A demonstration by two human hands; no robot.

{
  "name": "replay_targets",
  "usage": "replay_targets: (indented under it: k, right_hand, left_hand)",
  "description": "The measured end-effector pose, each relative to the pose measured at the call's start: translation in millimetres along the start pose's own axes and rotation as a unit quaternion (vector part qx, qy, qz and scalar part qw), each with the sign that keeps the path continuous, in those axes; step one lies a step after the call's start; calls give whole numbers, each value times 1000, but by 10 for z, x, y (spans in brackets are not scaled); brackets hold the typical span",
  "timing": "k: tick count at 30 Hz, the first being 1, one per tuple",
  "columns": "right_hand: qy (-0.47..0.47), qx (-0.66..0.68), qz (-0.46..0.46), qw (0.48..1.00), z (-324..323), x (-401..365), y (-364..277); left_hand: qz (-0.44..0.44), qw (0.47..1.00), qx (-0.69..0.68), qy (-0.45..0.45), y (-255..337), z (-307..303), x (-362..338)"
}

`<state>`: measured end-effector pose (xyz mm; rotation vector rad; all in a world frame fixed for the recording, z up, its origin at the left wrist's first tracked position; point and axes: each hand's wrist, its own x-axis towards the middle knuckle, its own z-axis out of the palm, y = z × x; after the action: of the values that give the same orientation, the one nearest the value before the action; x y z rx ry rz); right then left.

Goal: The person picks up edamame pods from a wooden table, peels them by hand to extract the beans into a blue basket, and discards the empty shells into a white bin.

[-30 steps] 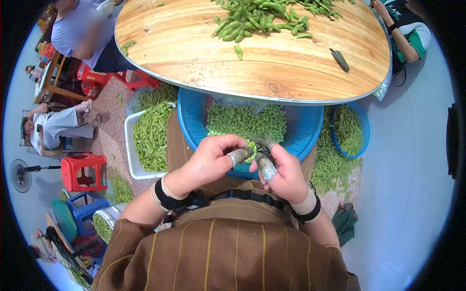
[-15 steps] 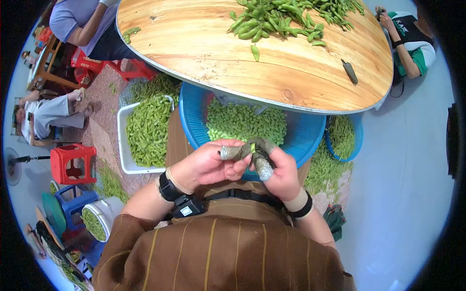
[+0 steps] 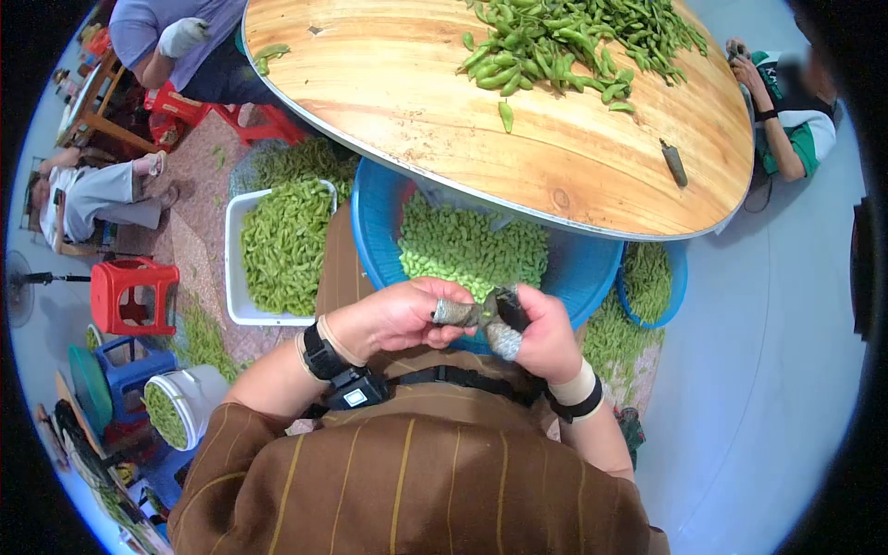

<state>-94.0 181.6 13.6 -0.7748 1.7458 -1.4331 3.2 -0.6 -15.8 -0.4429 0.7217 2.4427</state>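
Left hand (image 3: pixel 398 316) and right hand (image 3: pixel 550 342) meet over the near side of the large blue basin (image 3: pixel 367 222); their fingertips, in grey finger covers (image 3: pixel 453 313), come together at 1 small green piece (image 3: pixel 487 314); it is largely hidden, so whether each hand clamps it cannot be told; shelled beans (image 3: pixel 472 248) lie in the basin below; 1 white tub (image 3: pixel 235 277) of pods stands left, 1 small blue basket (image 3: pixel 683 282) right; on the far wooden table (image 3: pixel 416 102), a pod heap (image 3: pixel 555 51) and 1 dark narrow object (image 3: pixel 673 165), right.
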Motion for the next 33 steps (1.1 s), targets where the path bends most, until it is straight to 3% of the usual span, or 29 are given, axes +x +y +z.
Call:
replay_targets:
  k: [3, 7, 9, 10, 11, 12, 13, 14, 16, 17, 19, 21, 23, 26, 28, 32, 33]
  right_hand:
    - [18, -116, -32, 993, 25, 0, 112]
    - [46, -82, -43, 995, 84, 13, 214]
    - [37, -108, -31, 993, 29, 12, 141]
    - [35, -170, -26, 984, -15, 8, 135]
    - [34, -230, -21, 972, -57, 7, 125]
    - [30, -255, -16, 966, -94, 3, 77]
    - [32, -252, -20, 967, -117, 11, 98]
    - [56, -275, -67, 958, -131, 16, 141]
    - [97, -284, -117, 947, -116, 33, 174]
    - [98, -283, -121, 947, -104, 59, 162]
    - [64, -303, -34, 950, -67, 69, 135]
    - [65, -293, -59, 952, -12, 72, 129]
    - [65, -285, -86, 953, -9, 39, 150]
    - [60, -274, -74, 957, -48, -55, 182]
    - [67, -285, -62, 954, -83, -133, 185]
    - [91, -238, -33, 966, -102, -220, 306]
    - [103, -201, -23, 974, -97, -233, 323]
  left_hand:
    - [28, 996, 69, 45, -53, 31, 25]
    - [29, 980, 172, 94, 55, 144, -125]
    - [46, 964, 229, 130, 157, 80, -319]
    - [62, 929, 308, 195, 221, -4, -450]
    - [79, 884, 383, 258, 277, -92, -595]
    - [102, 753, 570, 313, 298, -236, -767]
    - [117, 580, 726, 350, 322, -324, -882]
    - [116, 576, 729, 351, 354, -323, -923]
    - [10, 295, 819, 491, 441, -215, -1000]
    - [11, 291, 819, 494, 542, -57, -975]
    - [233, 440, 762, 414, 767, 423, -736]
    - [331, 377, 769, 397, 894, 711, -417]
    - [376, 356, 751, 409, 1045, 872, -40]
    - [330, 320, 755, 468, 1250, 927, 468]
    - [220, 333, 770, 499, 1328, 926, 651]
    - [315, 326, 764, 459, 1227, 904, 668]
    - [334, 360, 756, 432, 1178, 918, 617]
